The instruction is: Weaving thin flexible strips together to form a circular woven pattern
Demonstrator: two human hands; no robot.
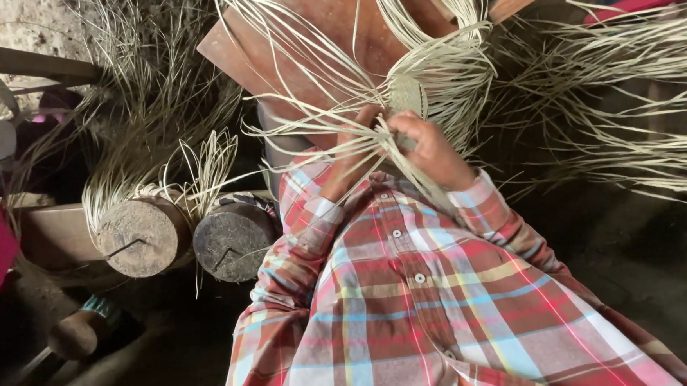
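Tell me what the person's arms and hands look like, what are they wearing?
Both arms are in long plaid shirt sleeves, checked in red, pink, light blue, yellow and white, with cuffs at the wrists. The left hand and right hand are bare, with no gloves. No rings or watch can be made out.

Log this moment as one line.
left hand: pinching straw strands | right hand: gripping woven piece | nearby: two round wooden blocks at left

Dark dirt floor (638, 279) bears two round wooden blocks (144, 236), straw-topped
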